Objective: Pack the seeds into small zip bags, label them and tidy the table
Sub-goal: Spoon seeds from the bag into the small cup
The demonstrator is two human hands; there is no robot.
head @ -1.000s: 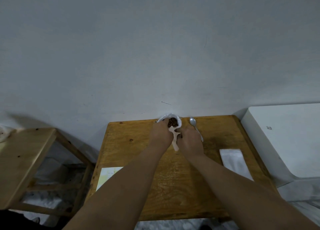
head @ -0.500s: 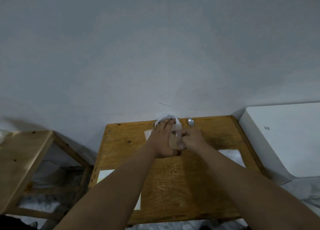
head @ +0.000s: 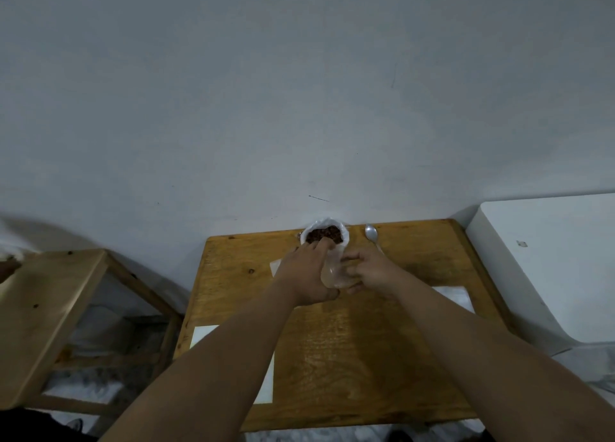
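At the table's far edge stands a white bag of brown seeds (head: 324, 234), its mouth rolled open. My right hand (head: 370, 271) pinches a small clear zip bag (head: 333, 272) just in front of it. My left hand (head: 307, 273) lies against the left side of the zip bag. Its fingers are stretched forward, with the fingertips at the rim of the seed bag. Whether they touch the seeds I cannot tell. A metal spoon (head: 371, 233) lies to the right of the seed bag.
On the wooden table (head: 366, 358) a white sheet (head: 265, 380) lies at the front left, partly under my left forearm. A flat pale bag (head: 456, 296) lies at the right. A wooden stool (head: 43, 308) stands to the left and a white box (head: 549, 258) to the right.
My left hand has shifted forward, so its fingertips now reach the seed bag's rim and the seeds show again. My right hand has lifted the zip bag slightly and holds it more upright.
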